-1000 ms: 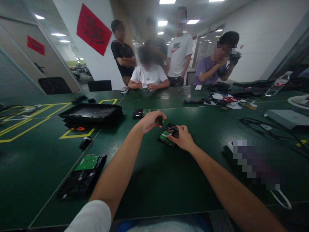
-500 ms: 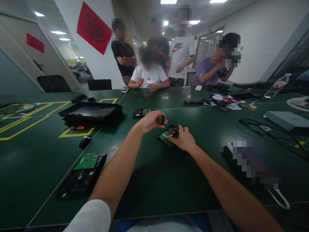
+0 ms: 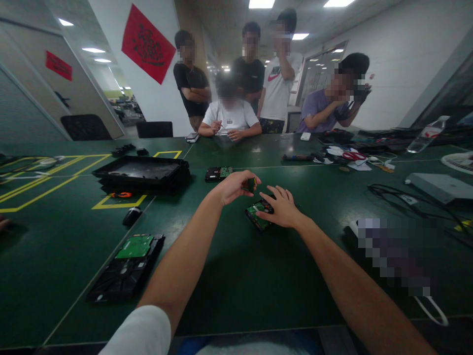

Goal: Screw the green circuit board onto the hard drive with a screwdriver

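Note:
A hard drive with a green circuit board lies on the table in front of me. My right hand is over its right side with the fingers spread and partly covers it. I cannot tell whether the thumb touches the board. Just beyond the drive's far left edge, my left hand is closed around a short black-and-yellow handle, which looks like a screwdriver. Its shaft does not show clearly.
A larger hard drive lies left of my left arm, near a computer mouse. Black trays are stacked behind it. Another hard drive lies farther back. Cables and a silver box are at right. Several people are across the table.
My right hand has loosened from the drive, its fingers lifting and spreading. My left hand keeps the screwdriver at nearly the same place. At the far left edge, part of another person's hand has appeared.

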The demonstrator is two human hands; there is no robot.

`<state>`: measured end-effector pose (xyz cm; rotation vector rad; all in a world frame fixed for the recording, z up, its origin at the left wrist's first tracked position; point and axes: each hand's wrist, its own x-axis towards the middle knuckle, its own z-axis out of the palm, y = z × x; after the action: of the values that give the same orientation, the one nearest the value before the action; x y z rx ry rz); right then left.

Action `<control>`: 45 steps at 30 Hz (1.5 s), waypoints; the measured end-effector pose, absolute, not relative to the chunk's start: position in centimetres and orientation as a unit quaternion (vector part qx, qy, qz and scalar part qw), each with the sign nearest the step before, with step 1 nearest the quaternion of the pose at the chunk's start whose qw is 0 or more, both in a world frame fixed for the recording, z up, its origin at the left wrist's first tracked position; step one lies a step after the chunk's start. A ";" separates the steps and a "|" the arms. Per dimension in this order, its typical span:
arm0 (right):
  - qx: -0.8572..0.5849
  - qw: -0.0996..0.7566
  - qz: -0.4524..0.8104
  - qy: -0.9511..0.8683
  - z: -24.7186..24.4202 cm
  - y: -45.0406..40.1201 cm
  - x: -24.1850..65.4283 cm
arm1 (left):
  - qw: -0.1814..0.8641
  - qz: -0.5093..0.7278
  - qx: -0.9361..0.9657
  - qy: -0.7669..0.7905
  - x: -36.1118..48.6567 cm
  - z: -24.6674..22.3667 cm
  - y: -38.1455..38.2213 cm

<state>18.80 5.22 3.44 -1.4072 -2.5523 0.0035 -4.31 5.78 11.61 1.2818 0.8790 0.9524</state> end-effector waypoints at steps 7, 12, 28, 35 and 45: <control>-0.487 0.135 0.058 -0.861 3.0 5.5 18.6 | 0.593 0.429 0.557 0.392 -4.1 11.7 5.7; -0.545 0.141 0.059 -0.825 3.0 3.8 18.2 | 0.583 0.474 0.534 0.387 -3.1 11.3 5.5; -0.551 0.140 0.059 -0.820 3.0 3.1 17.8 | 0.554 0.473 0.564 0.389 -2.4 10.8 5.6; -0.548 0.142 0.054 -0.822 3.0 3.1 17.8 | 0.592 0.492 0.520 0.371 -2.1 10.6 5.7; -0.543 0.154 0.062 -0.823 2.8 3.3 18.1 | 0.578 0.478 0.548 0.370 -2.5 10.9 5.7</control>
<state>18.11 3.26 2.78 -1.5556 -2.3590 0.1783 -2.54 5.68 10.91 1.2813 0.8663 1.1180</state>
